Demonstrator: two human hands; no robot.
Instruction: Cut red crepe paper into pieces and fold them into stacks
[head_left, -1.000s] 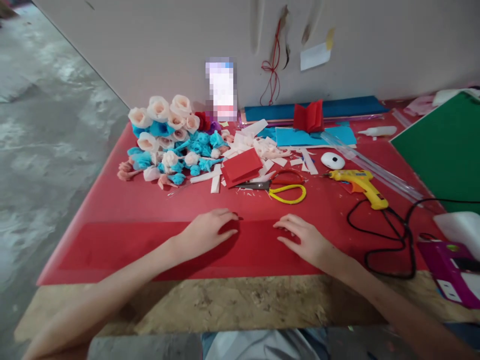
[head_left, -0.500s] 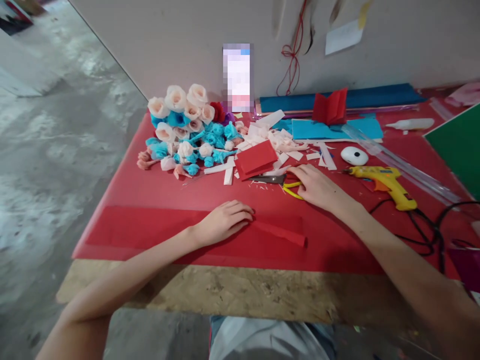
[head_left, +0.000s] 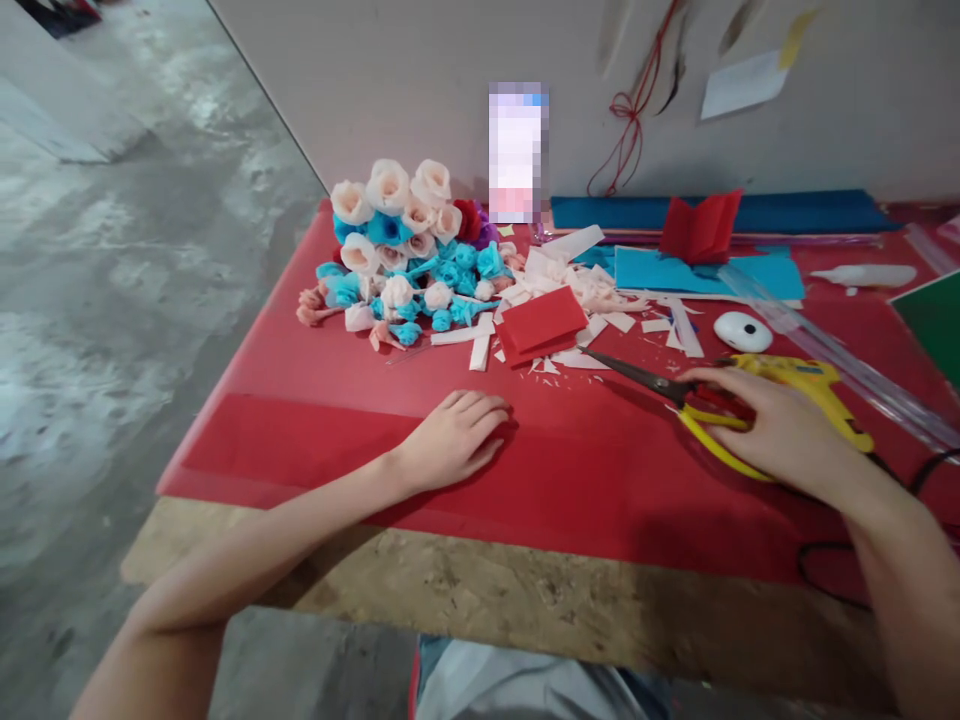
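Note:
My left hand (head_left: 454,440) lies palm down on a long strip of red crepe paper (head_left: 292,440), pressing it to the red tabletop with fingers laid flat and slightly bent. The strip's right part blends into the red surface. My right hand (head_left: 780,425) grips a pair of scissors (head_left: 660,385) by its yellow handles. The dark blades point left, towards a folded red paper piece (head_left: 541,325); the blades look closed. Behind the right hand, a yellow glue gun (head_left: 817,385) is partly covered.
Paper flowers (head_left: 405,240) in cream, blue and pink are heaped at the back left. Pale paper scraps (head_left: 562,280) lie beside them. A phone (head_left: 517,150) leans on the wall. Blue paper (head_left: 705,272), a white oval object (head_left: 742,331) and a small bottle (head_left: 866,275) sit towards the right.
My right hand has lifted the scissors and drawn them right, in front of the glue gun. The curled right end of the red strip no longer shows. The view has shifted slightly.

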